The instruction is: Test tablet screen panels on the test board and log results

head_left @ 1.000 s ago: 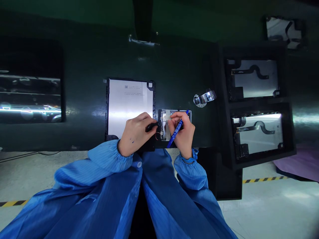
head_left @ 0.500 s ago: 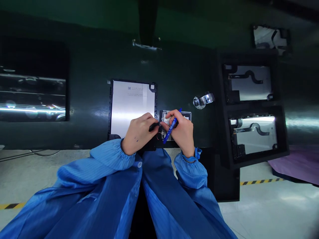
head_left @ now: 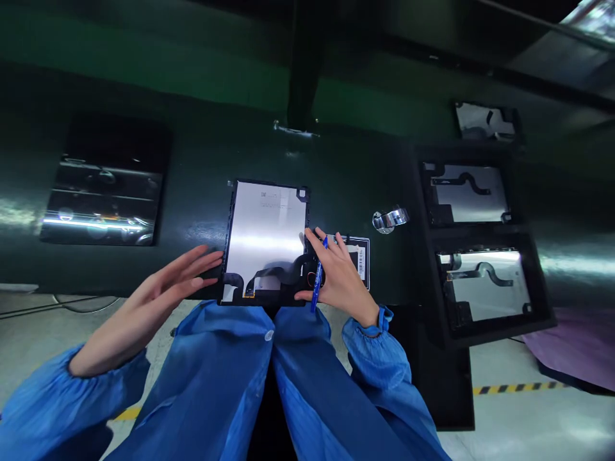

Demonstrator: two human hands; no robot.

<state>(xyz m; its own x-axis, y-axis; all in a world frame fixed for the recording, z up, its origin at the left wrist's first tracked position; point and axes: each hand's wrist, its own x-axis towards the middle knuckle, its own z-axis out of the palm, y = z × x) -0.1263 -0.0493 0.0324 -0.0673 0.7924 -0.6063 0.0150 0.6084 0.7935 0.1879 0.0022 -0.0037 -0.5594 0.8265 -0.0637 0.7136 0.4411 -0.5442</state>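
My two bare hands rest at either side of a silver-backed panel (head_left: 271, 224), flat at the near edge of the counter (head_left: 202, 186). My left hand (head_left: 151, 301) is unclenched, fingers straight and thumb apart, at the panel's left edge; whether the fingertips touch it, I cannot tell. My right hand (head_left: 343, 282) keeps its grip on a blue pen (head_left: 318, 282), while its forefinger and thumb spread along the panel's right edge. A black ribbon cable (head_left: 288, 274) curves across the panel's near end, toward that hand.

I judge the step to be squaring or steadying the panel beside the small labelled part (head_left: 361, 262) on its right. The next move seems to call for light, even pressure from both sides, with the pen clear of the cable.

My right hand covers much of the labelled part and the cable's right end; its barcode and the panel's print are too small to read.
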